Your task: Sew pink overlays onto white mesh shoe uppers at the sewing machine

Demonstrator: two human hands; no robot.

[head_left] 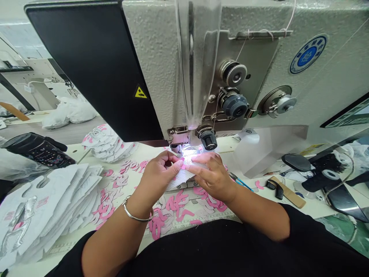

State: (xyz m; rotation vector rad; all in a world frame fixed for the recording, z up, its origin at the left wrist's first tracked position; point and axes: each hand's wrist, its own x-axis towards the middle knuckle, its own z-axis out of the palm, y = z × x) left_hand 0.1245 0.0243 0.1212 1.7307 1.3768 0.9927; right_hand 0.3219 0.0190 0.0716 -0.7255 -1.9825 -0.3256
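A grey sewing machine (259, 69) fills the upper view, its needle area lit just above my hands. My left hand (160, 173), with a silver bangle at the wrist, pinches the left edge of a small white textured fabric piece (180, 177). My right hand (211, 175) presses its fingers together on the right side of the same piece, holding a small pink cutout against it near the presser foot (184, 148). Both hands meet right under the needle light.
Stacks of white cut fabric pieces (54, 207) lie at left, another pile (106, 144) behind. Pink cutouts (173, 209) are scattered over the table. Blue-handled snips (240, 181) and a black tool (275, 188) lie at right. A black patterned bag (40, 150) sits far left.
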